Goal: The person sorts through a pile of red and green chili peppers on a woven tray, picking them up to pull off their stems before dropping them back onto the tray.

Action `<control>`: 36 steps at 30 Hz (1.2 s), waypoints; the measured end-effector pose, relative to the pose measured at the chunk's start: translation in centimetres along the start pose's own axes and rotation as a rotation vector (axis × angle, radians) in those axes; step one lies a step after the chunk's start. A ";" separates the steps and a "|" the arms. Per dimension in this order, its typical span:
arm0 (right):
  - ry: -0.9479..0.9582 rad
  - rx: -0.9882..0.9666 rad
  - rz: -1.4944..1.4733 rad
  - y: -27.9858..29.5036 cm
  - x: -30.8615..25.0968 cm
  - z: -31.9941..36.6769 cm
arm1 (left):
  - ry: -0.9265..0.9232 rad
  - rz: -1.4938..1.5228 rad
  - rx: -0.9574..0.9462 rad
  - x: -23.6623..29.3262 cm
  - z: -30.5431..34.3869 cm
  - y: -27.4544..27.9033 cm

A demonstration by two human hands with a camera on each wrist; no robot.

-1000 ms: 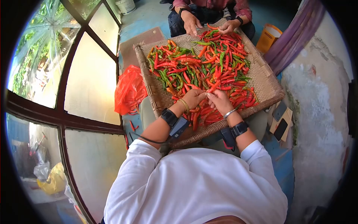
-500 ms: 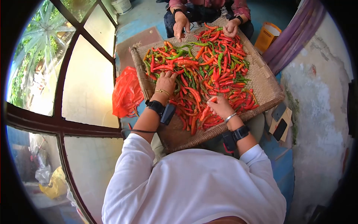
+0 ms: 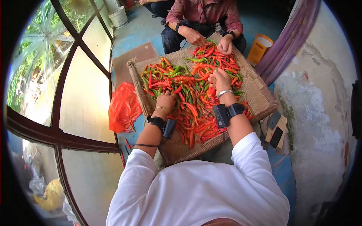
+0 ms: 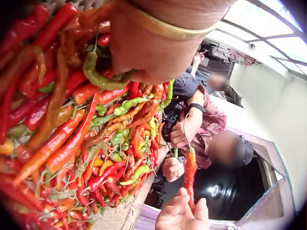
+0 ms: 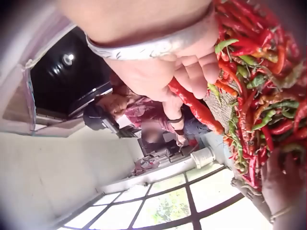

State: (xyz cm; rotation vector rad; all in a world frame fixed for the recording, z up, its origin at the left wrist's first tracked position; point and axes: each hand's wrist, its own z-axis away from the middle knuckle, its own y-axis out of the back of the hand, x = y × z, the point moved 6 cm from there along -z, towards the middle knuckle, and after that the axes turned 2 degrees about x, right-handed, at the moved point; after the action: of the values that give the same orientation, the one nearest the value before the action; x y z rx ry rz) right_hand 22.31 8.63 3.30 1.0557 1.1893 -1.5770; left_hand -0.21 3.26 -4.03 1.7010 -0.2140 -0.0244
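Note:
Red, orange and green chili peppers (image 3: 192, 107) (image 4: 72, 139) (image 5: 259, 81) lie heaped on a woven tray (image 3: 260, 88). My left hand (image 3: 166, 101) (image 4: 148, 52) (image 5: 280, 184) rests on the heap's left part, beside a red pepper; its fingertips are partly hidden among the peppers. Raised above the heap, my right hand (image 3: 222, 83) (image 4: 182, 215) (image 5: 148, 72) grips a red pepper (image 4: 190, 177) (image 5: 199, 112) by one end. In the left wrist view this pepper stands upright with its stem on top.
A person (image 3: 203, 19) sits across the tray with both hands at its far edge. A red plastic bag (image 3: 124, 107) lies left of the tray, by the window. On the right are phones (image 3: 276, 137), a purple curtain (image 3: 290, 41) and a yellow box (image 3: 259, 49). A white bucket (image 3: 118, 18) stands behind.
My hands were together at the near part of the heap, then parted. The left moved left onto the peppers; the right rose forward with a pepper. The head view has shifted.

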 end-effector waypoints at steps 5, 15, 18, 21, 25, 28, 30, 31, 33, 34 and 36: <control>0.036 -0.255 0.530 -3.1 8.8 3.5 | -0.193 0.030 0.265 1.5 0.6 2.2; 0.026 -0.582 0.787 -4.0 11.0 6.6 | -0.292 0.451 0.282 4.1 1.7 4.1; -0.121 -0.563 0.425 -3.5 11.6 6.4 | -0.022 0.452 0.233 2.1 1.4 3.9; -0.267 -0.519 0.341 -2.8 9.7 6.8 | 0.142 0.334 0.274 0.0 0.9 3.2; -0.374 -0.576 0.697 -2.1 9.7 6.7 | 0.124 0.207 0.264 -0.3 0.5 2.1; -0.330 -0.565 0.656 -3.0 8.8 5.6 | 0.133 0.208 0.068 -0.4 0.1 0.2; -0.237 -0.472 0.513 -3.6 6.2 3.8 | 0.115 0.201 0.063 -0.5 0.0 0.1; -0.155 -0.423 0.301 -3.8 4.5 2.6 | 0.099 0.196 0.058 -0.4 0.0 0.1; -0.047 -0.159 -0.122 -2.6 1.9 0.8 | 0.112 0.212 0.029 -0.5 0.0 -0.1; -0.003 -0.072 -0.071 -1.8 1.3 0.3 | 0.129 0.228 -0.002 -0.6 0.0 -0.2; 0.042 0.014 -0.021 -1.2 1.4 0.3 | 0.122 0.200 -0.008 -0.6 -0.1 -0.4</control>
State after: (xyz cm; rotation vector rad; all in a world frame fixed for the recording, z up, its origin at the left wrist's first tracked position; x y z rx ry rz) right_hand 20.75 8.30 2.27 1.0934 1.2229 -1.5886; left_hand -0.77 3.52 -4.48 1.6598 -0.2913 0.2262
